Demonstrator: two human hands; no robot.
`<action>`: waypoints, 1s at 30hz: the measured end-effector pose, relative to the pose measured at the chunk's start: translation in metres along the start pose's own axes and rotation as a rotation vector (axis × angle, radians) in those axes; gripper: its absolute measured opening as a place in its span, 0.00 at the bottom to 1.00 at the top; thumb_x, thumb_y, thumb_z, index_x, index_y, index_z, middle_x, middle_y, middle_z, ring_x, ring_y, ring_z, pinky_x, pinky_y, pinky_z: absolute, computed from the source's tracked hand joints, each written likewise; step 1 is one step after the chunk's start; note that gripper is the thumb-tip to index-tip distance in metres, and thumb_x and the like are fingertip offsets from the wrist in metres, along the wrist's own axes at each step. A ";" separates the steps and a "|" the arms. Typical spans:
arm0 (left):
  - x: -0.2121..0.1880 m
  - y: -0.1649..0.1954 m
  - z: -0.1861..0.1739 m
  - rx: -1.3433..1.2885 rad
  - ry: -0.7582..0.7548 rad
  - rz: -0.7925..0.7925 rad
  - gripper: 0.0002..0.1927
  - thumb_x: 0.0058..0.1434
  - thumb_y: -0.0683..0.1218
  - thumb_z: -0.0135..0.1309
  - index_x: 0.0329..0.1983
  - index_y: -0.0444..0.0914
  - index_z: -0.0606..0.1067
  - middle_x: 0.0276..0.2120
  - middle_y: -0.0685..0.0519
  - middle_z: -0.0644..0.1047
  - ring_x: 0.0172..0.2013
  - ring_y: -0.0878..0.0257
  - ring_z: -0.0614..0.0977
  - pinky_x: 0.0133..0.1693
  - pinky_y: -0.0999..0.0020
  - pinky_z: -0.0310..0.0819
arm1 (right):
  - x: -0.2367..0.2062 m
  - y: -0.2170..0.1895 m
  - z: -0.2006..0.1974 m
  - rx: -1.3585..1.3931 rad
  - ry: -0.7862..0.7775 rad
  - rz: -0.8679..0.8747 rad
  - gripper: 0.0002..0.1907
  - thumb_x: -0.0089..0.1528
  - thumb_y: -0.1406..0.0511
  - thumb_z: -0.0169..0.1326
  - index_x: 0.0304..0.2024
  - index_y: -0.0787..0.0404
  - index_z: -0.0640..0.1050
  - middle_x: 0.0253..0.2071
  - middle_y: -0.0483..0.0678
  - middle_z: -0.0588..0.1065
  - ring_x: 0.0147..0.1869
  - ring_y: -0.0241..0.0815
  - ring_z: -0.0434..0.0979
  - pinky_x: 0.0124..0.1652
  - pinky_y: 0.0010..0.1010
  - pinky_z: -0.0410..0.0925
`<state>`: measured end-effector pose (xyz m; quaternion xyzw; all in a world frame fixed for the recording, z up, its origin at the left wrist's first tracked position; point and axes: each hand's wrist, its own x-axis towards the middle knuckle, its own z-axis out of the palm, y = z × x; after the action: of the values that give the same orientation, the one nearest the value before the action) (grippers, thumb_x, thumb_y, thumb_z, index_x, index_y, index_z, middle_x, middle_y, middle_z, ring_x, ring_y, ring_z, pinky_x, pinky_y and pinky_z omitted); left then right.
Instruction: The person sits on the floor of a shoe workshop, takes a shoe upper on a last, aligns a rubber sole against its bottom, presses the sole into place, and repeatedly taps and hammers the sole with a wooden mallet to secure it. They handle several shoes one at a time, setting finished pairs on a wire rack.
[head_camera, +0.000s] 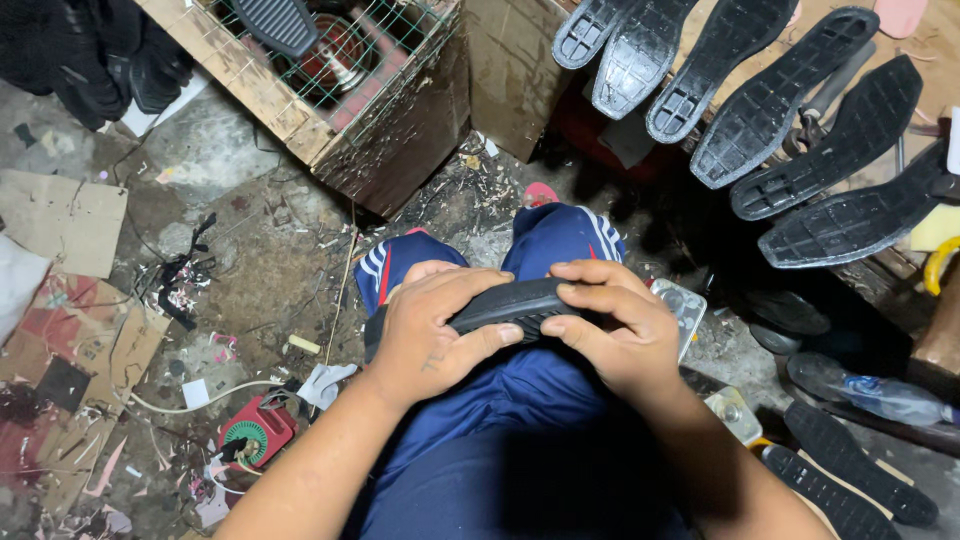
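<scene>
head view: left hand (425, 335) and right hand (610, 325) clamped on black ridged rubber shoe sole (510, 303); could have slipped, bent under thumbs.

Both forearms were bare, with no sleeves in view. The left hand (425, 335) carried a small dark mark on its back, near the wrist. The right hand (615, 325) wore no ring or glove. The legs were in blue track trousers (520, 400) with white stripes down the sides and a thin red line beside them.
</scene>
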<state>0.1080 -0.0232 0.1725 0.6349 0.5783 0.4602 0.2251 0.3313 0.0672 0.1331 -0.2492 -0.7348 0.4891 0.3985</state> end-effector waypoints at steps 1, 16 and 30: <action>-0.001 0.000 0.000 0.012 0.007 0.007 0.21 0.53 0.52 0.68 0.47 0.39 0.80 0.45 0.51 0.84 0.46 0.57 0.85 0.55 0.61 0.70 | 0.002 -0.005 0.001 -0.066 -0.002 -0.032 0.17 0.55 0.73 0.68 0.45 0.66 0.80 0.55 0.57 0.78 0.58 0.45 0.80 0.57 0.32 0.73; 0.007 0.000 0.029 0.162 -0.077 -0.073 0.24 0.53 0.55 0.68 0.49 0.39 0.79 0.44 0.47 0.83 0.46 0.50 0.82 0.53 0.55 0.69 | -0.002 0.038 -0.029 0.417 -0.042 0.448 0.17 0.57 0.78 0.63 0.46 0.65 0.74 0.54 0.53 0.77 0.55 0.38 0.77 0.55 0.29 0.72; -0.068 -0.034 -0.014 0.195 -0.004 -0.247 0.37 0.52 0.52 0.68 0.62 0.34 0.70 0.62 0.40 0.72 0.66 0.40 0.69 0.65 0.51 0.62 | 0.026 0.003 -0.009 -0.496 -0.391 -0.100 0.27 0.54 0.61 0.67 0.54 0.61 0.78 0.59 0.51 0.76 0.66 0.51 0.74 0.69 0.51 0.58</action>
<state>0.0842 -0.0826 0.1294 0.5789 0.6935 0.3693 0.2183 0.3237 0.0930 0.1409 -0.2033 -0.9057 0.3135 0.2004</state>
